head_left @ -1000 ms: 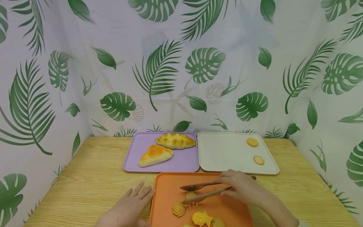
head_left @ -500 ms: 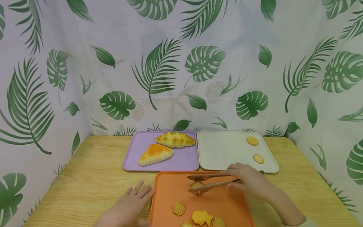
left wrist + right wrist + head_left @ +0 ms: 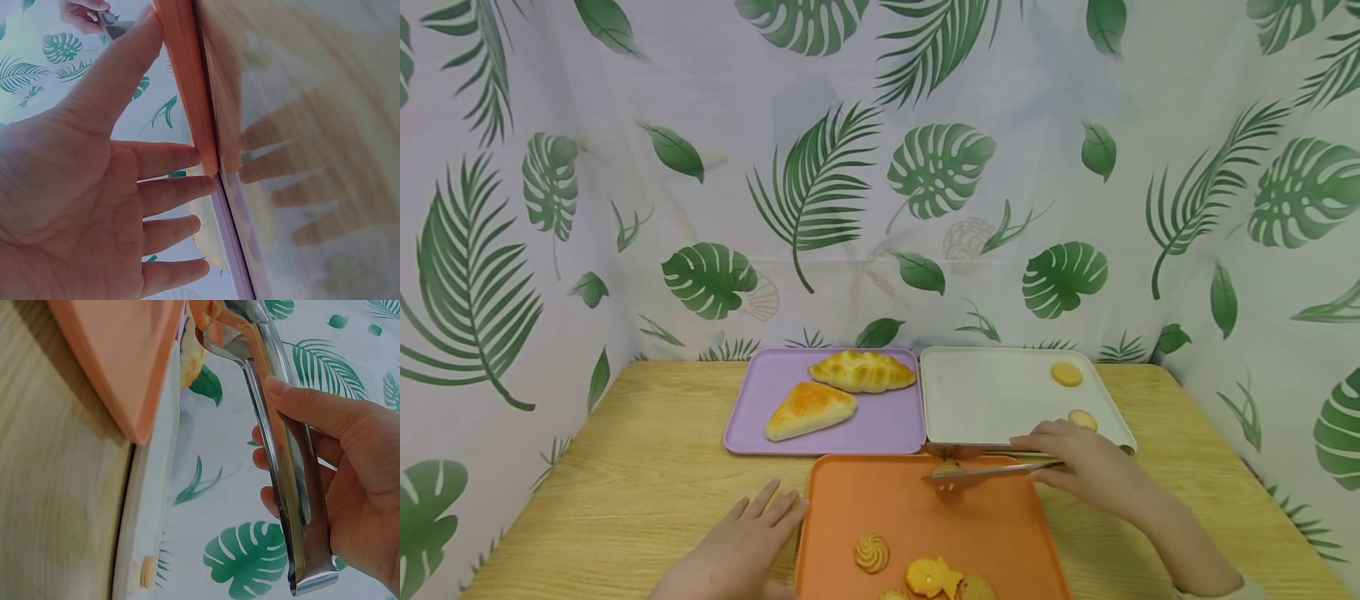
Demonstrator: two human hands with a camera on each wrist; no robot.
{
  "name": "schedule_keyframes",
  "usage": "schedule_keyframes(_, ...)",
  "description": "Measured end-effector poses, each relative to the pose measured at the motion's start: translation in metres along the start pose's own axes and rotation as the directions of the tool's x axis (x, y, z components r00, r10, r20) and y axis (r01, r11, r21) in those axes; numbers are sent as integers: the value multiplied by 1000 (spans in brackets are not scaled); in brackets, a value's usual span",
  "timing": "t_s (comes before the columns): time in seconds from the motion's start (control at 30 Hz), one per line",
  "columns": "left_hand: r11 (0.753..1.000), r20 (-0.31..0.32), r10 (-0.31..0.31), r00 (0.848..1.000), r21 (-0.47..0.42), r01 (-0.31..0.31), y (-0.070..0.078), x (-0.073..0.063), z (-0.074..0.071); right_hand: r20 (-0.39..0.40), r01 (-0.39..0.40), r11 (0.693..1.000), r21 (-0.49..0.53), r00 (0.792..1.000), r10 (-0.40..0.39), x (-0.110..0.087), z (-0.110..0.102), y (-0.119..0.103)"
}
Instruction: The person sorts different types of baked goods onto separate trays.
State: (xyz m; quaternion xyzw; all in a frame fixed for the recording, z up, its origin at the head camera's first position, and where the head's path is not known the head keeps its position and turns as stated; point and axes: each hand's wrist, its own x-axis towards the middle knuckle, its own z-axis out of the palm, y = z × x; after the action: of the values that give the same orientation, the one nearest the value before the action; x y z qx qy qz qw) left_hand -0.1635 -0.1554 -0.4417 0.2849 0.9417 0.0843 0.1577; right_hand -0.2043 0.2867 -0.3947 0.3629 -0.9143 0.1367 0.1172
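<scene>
My right hand (image 3: 1093, 467) grips metal tongs (image 3: 284, 469), thumb on one arm and fingers round the other. Between the tips of the tongs is a round cookie (image 3: 950, 467), over the far edge of the orange tray (image 3: 850, 492). My left hand (image 3: 737, 542) has its fingers spread, with fingertips at that tray's left edge; the left wrist view shows the palm and straight fingers (image 3: 169, 194) touching the rim. A swirl cookie (image 3: 872, 553), a fish-shaped cookie (image 3: 932, 577) and an oval cookie (image 3: 977, 588) lie on the orange tray, with another partly cut off below.
Behind stand a purple tray (image 3: 745, 433) with a triangular bread (image 3: 811, 412) and a braided bread (image 3: 861, 372), and a white tray (image 3: 977, 392) with two round cookies (image 3: 1066, 374). All rest on a wooden table (image 3: 625, 467) before a leaf-patterned cloth (image 3: 850, 208).
My right hand has moved away and to the right with the tongs, carrying the round cookie from beside the swirl cookie towards the white tray. The left hand has stayed put.
</scene>
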Motion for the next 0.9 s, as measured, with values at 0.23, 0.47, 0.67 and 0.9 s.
schedule_keyframes(0.23,999,20,-39,999,-6,39,1,2,0,-81,-46,998,-44,996,43,-6,-15,15)
schedule_keyframes(0.47,999,7,-34,999,19,33,1,2,0,-105,-119,992,-42,988,114,-10,-30,39)
schedule_keyframes(0.67,999,-11,-24,1000,23,25,1,0,2,-39,-259,966,-23,965,258,-9,-43,60)
schedule_keyframes(0.9,1000,-11,-20,1000,16,20,0,1,1,-91,-272,961,-52,960,267,-9,-44,90)
